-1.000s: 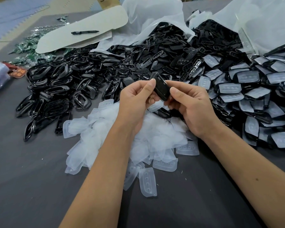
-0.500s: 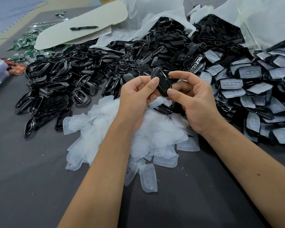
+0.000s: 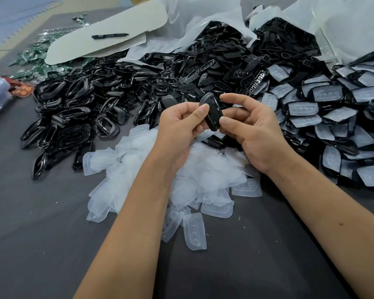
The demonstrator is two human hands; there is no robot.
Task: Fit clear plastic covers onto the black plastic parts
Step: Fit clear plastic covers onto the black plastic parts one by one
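Observation:
A black plastic part (image 3: 211,114) stands on edge in the air between both hands, over the table's middle. My left hand (image 3: 180,128) pinches its left side with thumb and fingers, and a clear cover (image 3: 204,134) pokes out beneath those fingers. My right hand (image 3: 249,130) pinches the part's lower right edge with the thumb; its index finger arches above the part. A heap of loose clear covers (image 3: 134,167) lies under my forearms. Black parts fitted with covers (image 3: 324,108) are piled at the right.
Bare black frames (image 3: 73,117) sprawl at the left. More black parts (image 3: 225,67) spill from white plastic bags (image 3: 203,16) at the back. A pen (image 3: 110,36) lies on a pale card at the back left. Grey cloth (image 3: 41,244) covers the table.
Both hands have lifted the black part slightly and turned it more upright. My right index finger has come off the part and now arches above it.

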